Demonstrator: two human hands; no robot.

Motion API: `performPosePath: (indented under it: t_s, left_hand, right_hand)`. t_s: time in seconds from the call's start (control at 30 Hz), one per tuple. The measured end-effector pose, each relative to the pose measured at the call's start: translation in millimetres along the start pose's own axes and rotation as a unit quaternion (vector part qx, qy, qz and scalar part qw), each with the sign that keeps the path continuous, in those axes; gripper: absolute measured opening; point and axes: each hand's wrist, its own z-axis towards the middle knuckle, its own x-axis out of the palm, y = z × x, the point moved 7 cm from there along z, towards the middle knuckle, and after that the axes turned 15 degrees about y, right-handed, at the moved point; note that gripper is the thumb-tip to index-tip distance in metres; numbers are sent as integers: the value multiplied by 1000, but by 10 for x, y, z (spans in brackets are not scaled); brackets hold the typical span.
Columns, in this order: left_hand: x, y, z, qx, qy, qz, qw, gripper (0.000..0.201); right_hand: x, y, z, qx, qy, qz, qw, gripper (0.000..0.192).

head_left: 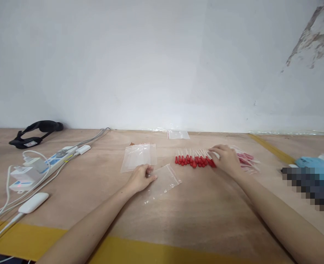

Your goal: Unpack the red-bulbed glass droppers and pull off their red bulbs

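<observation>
Holding: left hand (140, 179) grips a clear zip bag (164, 181) at centre frame, flat on the table (206, 205).
Reaching: right hand (225, 158) rests loosely curled over red-tipped droppers (193, 160), right of centre; whether it is grasping any, I cannot tell.
Risk: a careless pull could probably scatter the row, because the droppers lie loose.
Nearby: spare bags (138, 156) just above.

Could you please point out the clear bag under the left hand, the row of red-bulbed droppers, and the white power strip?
clear bag (166, 180): head view, bare middle of the plastic.
red-bulbed droppers (193, 160): head view, the red bulbs mid-row.
white power strip (53, 160): head view, its top face.
</observation>
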Motion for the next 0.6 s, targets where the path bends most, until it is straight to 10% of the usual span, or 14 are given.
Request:
performPosePath:
  t_s: [0.17, 0.33, 0.6]
  left_hand:
    - [-5, -9, 26, 0, 17, -7, 1000, 18]
    - [-412, 291, 39, -13, -162, -95, 982, 28]
    - [-723, 1002, 55, -172, -191, -19, 966, 30]
  right_hand:
    - [-19, -787, 6, 253, 107, -78, 958, 36]
    - [197, -1193, 11, 274, 262, -58, 923, 32]
    - [3, -1178, -45, 283, 147, -70, 945, 24]
